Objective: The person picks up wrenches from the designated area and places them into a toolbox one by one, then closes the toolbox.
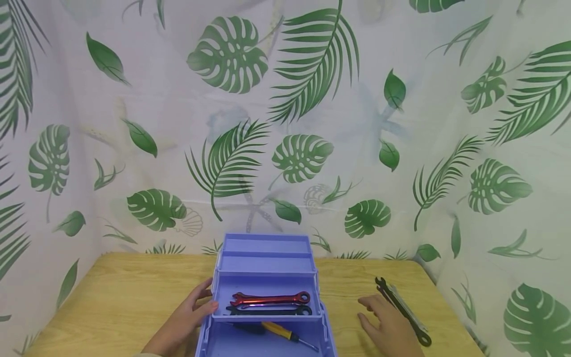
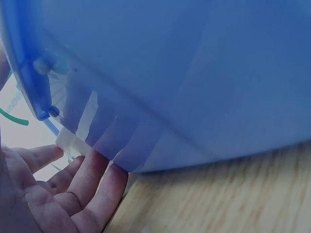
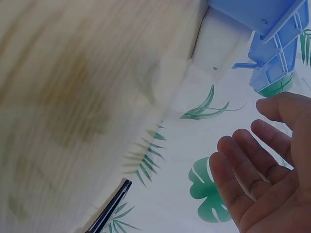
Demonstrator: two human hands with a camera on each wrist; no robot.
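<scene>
One blue toolbox (image 1: 266, 297) is standing open at the middle of the table's near edge, its tiers stepped back toward the far edge. My left hand (image 1: 189, 315) is resting against the toolbox's left side, fingers straight and lightly spread, fingertips touching the edge of the tray (image 1: 267, 285); in the left wrist view the fingers (image 2: 92, 179) are lying flat against the blue plastic wall (image 2: 194, 87) where it meets the wood. My right hand (image 1: 388, 325) is hovering open over the table to the right of the toolbox, fingers relaxed and slightly apart, holding nothing; the right wrist view is showing the same bare palm (image 3: 265, 179).

Two wrenches are lying side by side in the tray: one red wrench (image 1: 269, 299) and, just in front of it, one black wrench (image 1: 267, 311). One screwdriver (image 1: 276, 333) with a yellow and black handle is lying in the bottom compartment, tip pointing toward the near right corner of the box. Outside the box, a dark wrench (image 1: 403, 310) is lying just right of my right hand, near the table's right edge, with a grey tool partly hidden beneath it; I cannot tell what that one is. That makes three wrenches that are plain to see.

The wooden table (image 1: 125, 292) is carrying everything. A white curtain printed with green leaves (image 1: 312, 124) is hanging behind it and on both sides.
</scene>
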